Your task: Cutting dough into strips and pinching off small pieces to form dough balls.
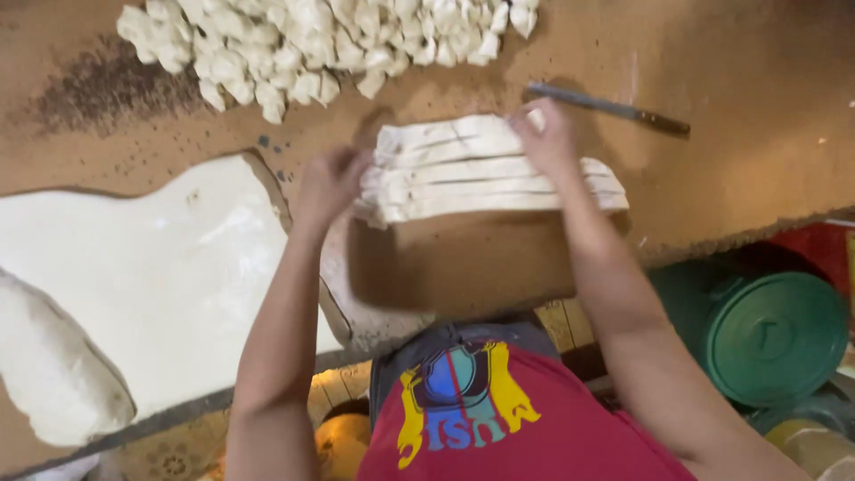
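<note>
Dough strips (490, 169) lie stacked near the counter (739, 178) edge. Left hand (328, 185) curls against their left end; right hand (545, 135) presses on top, fingers together. Beyond the strips: knife (607, 107), dough pieces (312, 44); bare counter right.

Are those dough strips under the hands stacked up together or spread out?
Gathered side by side: the dough strips lie parallel and touching in one bundle, left hand and right hand on them.
</note>
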